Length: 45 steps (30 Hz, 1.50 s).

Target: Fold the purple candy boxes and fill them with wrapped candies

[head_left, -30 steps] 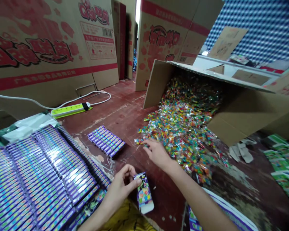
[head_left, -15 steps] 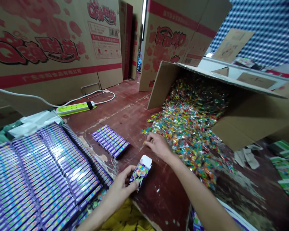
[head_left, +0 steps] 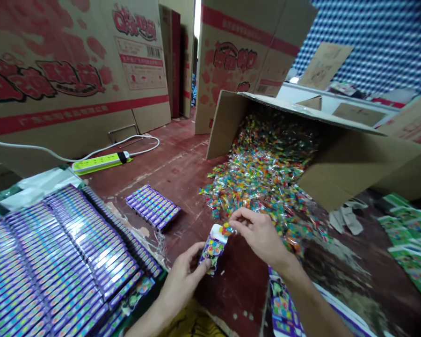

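Note:
My left hand (head_left: 184, 278) grips a small purple candy box (head_left: 213, 248), its white open end tilted up to the right. My right hand (head_left: 257, 231) pinches a wrapped candy (head_left: 226, 229) right at that open end. Behind my hands a heap of colourful wrapped candies (head_left: 263, 173) spills across the dark red floor out of a cardboard carton (head_left: 351, 154) lying on its side.
Rows of filled purple boxes (head_left: 56, 257) cover the left. A short row of purple boxes (head_left: 152, 206) lies on the floor ahead. A green power strip (head_left: 98, 162) with white cable lies by tall printed cartons (head_left: 66, 75). Green flat packs (head_left: 410, 238) lie at the right; flat purple box blanks (head_left: 284, 313) under my right forearm.
My right hand has left the candy heap and come back toward me with a candy, meeting the box's open end. My left hand has turned the box's open end upward.

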Available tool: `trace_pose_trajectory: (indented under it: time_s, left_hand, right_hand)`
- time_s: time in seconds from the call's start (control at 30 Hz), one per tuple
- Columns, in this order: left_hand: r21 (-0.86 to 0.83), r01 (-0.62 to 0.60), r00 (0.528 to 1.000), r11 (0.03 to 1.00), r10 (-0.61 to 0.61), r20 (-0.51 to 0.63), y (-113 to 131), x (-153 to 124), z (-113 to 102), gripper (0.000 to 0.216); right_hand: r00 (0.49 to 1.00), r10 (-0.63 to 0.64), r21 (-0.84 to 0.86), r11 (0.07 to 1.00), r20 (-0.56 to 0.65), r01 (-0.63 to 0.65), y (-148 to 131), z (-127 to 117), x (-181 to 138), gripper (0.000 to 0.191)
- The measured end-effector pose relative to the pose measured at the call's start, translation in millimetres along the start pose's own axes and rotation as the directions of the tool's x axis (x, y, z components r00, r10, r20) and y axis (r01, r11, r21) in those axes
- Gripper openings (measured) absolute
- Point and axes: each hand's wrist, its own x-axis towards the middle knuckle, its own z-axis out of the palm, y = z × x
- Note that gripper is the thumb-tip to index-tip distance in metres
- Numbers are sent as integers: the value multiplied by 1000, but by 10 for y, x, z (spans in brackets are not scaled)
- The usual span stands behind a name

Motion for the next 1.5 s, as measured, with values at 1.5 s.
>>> trace_pose_trajectory:
  time_s: [1.5]
  left_hand:
    - [-317,-31,998,948,49,48,271,-138,448,33]
  right_hand:
    - [969,209,566,819,-136,-97,86,399,-861,17]
